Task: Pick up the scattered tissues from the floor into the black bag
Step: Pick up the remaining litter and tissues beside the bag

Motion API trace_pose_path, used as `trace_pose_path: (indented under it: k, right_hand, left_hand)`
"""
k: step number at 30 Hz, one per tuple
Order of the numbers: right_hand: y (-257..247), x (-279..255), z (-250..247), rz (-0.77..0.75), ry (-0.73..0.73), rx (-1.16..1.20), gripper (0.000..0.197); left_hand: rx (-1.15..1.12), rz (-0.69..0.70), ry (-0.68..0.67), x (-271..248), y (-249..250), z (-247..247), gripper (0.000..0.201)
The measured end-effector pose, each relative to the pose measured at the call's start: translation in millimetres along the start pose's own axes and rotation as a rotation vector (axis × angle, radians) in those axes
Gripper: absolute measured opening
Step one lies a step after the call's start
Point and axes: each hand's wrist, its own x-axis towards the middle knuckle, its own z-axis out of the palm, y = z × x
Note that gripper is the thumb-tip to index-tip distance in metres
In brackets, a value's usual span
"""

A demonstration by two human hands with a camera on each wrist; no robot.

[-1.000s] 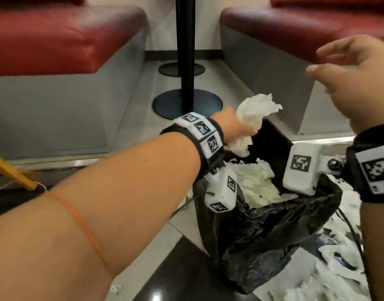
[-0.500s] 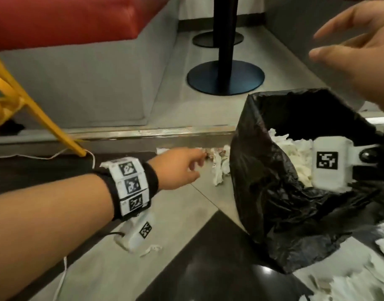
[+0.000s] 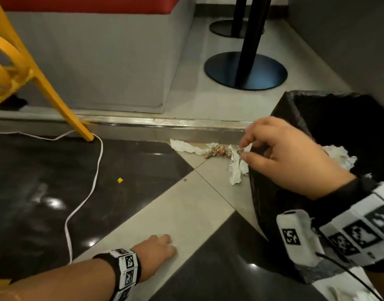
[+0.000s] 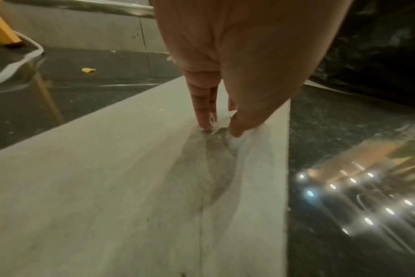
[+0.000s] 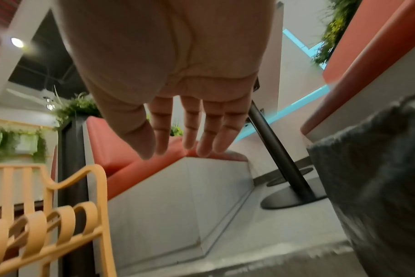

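While your left hand (image 4: 216, 120) pinches a tissue scrap (image 4: 219, 122) off the floor, right hand (image 3: 291, 157) hovers released; black bag (image 3: 338, 118) part-filled, tissues (image 3: 235, 168) remain by the step.

The left hand (image 3: 156, 255) no longer holds the big tissue over the black bag (image 3: 271, 205); it is now down on the pale floor tile, fingertips pinching a small tissue scrap (image 4: 222, 121). The right hand (image 3: 288, 157) is lower, over the bag's near rim.
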Motion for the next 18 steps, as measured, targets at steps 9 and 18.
trace_pose_path:
  k: [9, 18]
  right_hand:
    - [40.5, 23.2, 96.0, 0.309, -0.175, 0.100, 0.023]
    - [119.3, 96.2, 188.0, 0.702, -0.284, 0.066, 0.082]
  left_hand:
    - [-0.104, -0.026, 0.043, 10.6, -27.5, -11.4, 0.030]
    - [-0.519, -0.179, 0.369, -68.2, -96.7, 9.5, 0.022]
